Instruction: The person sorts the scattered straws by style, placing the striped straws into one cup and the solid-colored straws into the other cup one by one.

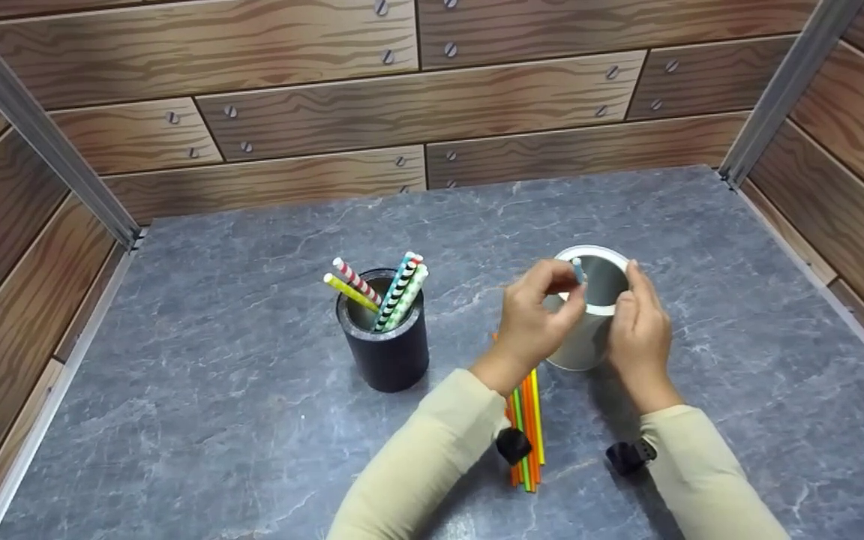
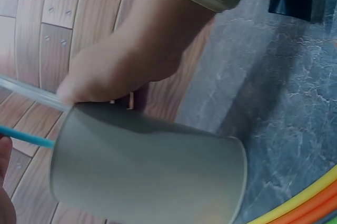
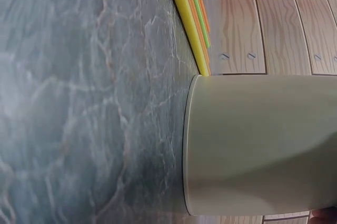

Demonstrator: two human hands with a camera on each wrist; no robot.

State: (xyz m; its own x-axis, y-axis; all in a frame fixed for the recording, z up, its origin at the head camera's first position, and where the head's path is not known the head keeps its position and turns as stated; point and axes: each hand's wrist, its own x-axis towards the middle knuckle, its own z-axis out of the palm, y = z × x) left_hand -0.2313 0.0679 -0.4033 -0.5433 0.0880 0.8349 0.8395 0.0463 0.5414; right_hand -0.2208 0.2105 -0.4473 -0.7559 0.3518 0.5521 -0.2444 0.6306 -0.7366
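Note:
A light grey cylindrical canister with a white rim stands upright on the table. My left hand pinches a blue straw over the canister's mouth. In the left wrist view the blue straw runs to the canister's rim, and its lower end is hidden behind the wall. My right hand holds the canister's right side near the top, the fingers reaching up to the rim. The right wrist view shows the canister's wall and base, with only a fingertip at the lower right corner.
A black cup with several patterned paper straws stands left of my hands. Several orange, green and yellow straws lie on the grey marbled table under my left forearm. Wood-print walls enclose the table.

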